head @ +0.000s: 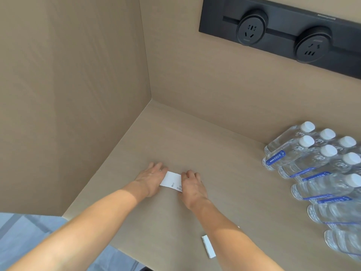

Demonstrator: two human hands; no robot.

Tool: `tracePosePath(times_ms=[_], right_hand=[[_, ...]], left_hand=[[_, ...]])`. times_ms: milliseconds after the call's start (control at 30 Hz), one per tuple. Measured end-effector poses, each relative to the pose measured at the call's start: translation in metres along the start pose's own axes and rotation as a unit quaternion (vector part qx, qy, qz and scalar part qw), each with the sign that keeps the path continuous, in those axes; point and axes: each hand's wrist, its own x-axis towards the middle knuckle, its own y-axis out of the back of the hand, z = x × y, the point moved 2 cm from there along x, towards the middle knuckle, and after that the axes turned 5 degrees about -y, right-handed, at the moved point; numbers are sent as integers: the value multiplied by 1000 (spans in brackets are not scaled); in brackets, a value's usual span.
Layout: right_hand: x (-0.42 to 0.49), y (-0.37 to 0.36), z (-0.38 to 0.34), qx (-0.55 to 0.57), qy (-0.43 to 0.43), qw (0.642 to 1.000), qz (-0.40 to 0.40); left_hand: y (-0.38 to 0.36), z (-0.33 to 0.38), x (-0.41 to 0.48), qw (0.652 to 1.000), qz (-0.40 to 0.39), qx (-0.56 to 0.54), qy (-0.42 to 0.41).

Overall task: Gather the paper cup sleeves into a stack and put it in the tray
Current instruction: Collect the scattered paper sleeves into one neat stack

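Single head view, looking steeply down and forward over the worktop (224,192) corner, walls close.

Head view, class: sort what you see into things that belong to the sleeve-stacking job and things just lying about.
Job:
sleeve, held flat between left hand and right hand
second sleeve, near the counter's front edge
No tray in view.

Lying about:
bottles, at the right
sockets, on the wall

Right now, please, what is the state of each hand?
Left hand: closed on the left end of the white sleeve stack, on the counter.
Right hand: closed on its right end.
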Motion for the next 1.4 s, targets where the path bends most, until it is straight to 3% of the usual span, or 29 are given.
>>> tracePosePath(times_ms=[433,867,1400], right_hand=[[-32,0,26,1,27,1000,-3],[-92,11,108,49,37,998,-8],[-142,-6,178,37,61,997,-41]], left_hand=[[-8,38,-31,1000,14,6,4],[-20,137,-54,995,14,-93,29],[-66,231,-76,989,22,-109,95]])
